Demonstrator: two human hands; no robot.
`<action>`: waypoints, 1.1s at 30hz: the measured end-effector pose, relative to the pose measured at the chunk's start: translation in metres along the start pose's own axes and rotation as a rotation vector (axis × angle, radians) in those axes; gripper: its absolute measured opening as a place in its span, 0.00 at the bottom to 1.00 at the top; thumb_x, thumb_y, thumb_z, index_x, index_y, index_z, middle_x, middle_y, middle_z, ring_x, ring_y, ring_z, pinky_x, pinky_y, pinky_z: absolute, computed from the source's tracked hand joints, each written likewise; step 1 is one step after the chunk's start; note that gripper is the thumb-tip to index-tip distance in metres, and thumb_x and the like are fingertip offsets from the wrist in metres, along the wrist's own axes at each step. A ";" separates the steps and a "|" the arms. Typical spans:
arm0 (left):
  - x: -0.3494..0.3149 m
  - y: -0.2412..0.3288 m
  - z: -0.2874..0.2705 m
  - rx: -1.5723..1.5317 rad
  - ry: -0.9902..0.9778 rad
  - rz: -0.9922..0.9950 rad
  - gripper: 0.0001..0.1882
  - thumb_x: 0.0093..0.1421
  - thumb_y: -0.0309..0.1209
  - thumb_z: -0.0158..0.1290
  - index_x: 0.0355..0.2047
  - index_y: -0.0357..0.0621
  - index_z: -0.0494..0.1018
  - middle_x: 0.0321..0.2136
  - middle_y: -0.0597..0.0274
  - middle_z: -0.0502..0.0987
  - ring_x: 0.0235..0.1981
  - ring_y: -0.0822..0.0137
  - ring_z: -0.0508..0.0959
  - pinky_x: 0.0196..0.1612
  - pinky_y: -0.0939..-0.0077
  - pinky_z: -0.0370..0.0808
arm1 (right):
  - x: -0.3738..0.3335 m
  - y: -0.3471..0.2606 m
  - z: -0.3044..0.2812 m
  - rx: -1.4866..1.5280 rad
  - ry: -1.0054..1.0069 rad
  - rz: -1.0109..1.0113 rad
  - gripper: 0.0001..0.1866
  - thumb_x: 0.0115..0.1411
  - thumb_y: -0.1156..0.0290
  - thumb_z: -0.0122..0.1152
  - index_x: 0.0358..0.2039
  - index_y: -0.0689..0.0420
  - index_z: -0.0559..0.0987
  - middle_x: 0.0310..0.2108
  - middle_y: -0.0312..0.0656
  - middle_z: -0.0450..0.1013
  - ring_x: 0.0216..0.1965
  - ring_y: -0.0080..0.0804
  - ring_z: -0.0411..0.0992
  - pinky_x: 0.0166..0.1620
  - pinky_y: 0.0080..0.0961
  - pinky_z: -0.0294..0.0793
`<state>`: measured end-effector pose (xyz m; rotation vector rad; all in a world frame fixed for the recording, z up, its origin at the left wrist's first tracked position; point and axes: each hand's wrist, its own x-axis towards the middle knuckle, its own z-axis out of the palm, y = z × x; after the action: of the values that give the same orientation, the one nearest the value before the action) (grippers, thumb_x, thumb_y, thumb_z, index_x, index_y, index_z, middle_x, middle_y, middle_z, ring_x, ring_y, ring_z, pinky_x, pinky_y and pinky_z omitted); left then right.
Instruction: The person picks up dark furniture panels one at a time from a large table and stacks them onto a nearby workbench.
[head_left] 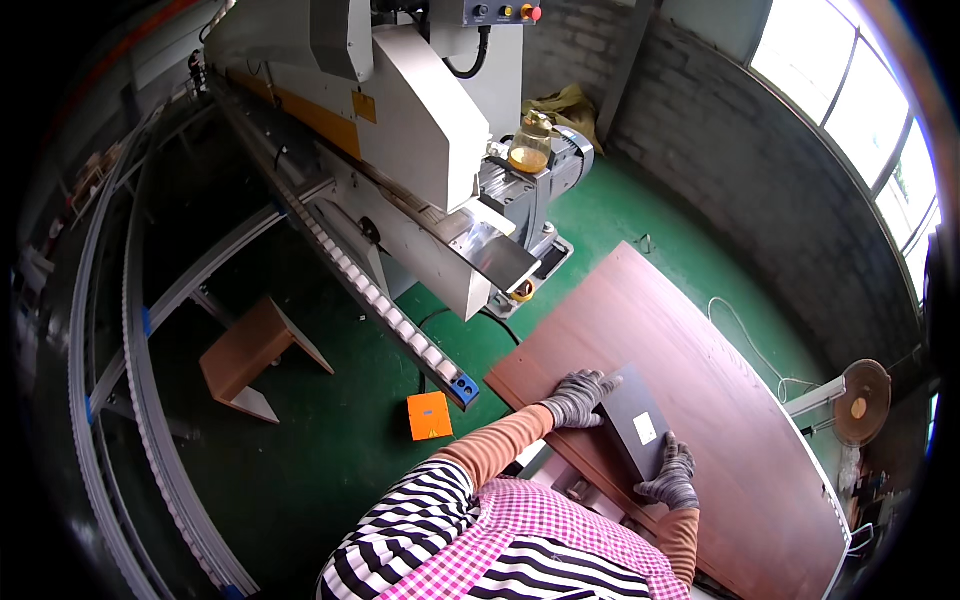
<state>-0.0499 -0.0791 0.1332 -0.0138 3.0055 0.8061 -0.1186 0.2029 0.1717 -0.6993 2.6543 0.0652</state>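
Observation:
A dark grey rectangular board with a white label lies between my two hands, over the reddish-brown panels. My left hand, in a striped grey knit glove, grips the board's left edge near its far end. At the near right corner, my right hand, gloved alike, is closed on the edge with its thumb toward the label. The reddish-brown panel beneath is large and lies flat, with layered edges showing at its left side. Whether the board rests on it or is held just above, I cannot tell.
Ahead stands a long grey machine with a motor and a glass oil jar. A roller rail ends near my left. An orange box and a bent brown board are on the green floor. At right stands a fan.

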 end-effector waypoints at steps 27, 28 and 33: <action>-0.062 -0.171 -0.031 -1.555 1.069 -0.264 0.20 0.59 0.22 0.52 0.52 0.41 0.66 0.34 0.65 0.75 0.28 0.77 0.75 0.31 0.87 0.76 | 0.000 0.003 0.001 0.008 0.025 0.010 0.72 0.20 0.40 0.76 0.65 0.55 0.50 0.62 0.59 0.49 0.65 0.55 0.45 0.66 0.44 0.38; -0.071 -0.180 -0.040 -1.586 1.135 -0.328 0.20 0.59 0.23 0.52 0.52 0.41 0.67 0.33 0.64 0.75 0.27 0.77 0.76 0.29 0.88 0.76 | 0.003 -0.002 -0.003 -0.010 0.032 0.020 0.71 0.21 0.40 0.75 0.64 0.54 0.51 0.63 0.59 0.49 0.65 0.55 0.44 0.66 0.44 0.38; -0.083 -0.220 -0.058 -1.625 1.327 -0.531 0.17 0.60 0.26 0.52 0.51 0.47 0.67 0.33 0.64 0.77 0.27 0.76 0.77 0.29 0.84 0.77 | 0.038 -0.011 0.011 0.074 0.365 -0.068 0.47 0.47 0.44 0.61 0.62 0.57 0.58 0.62 0.59 0.52 0.64 0.55 0.48 0.65 0.45 0.43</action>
<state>0.0356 -0.2983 0.0756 -1.6730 1.3375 3.5000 -0.1394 0.1777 0.1472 -0.8453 2.9546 -0.1966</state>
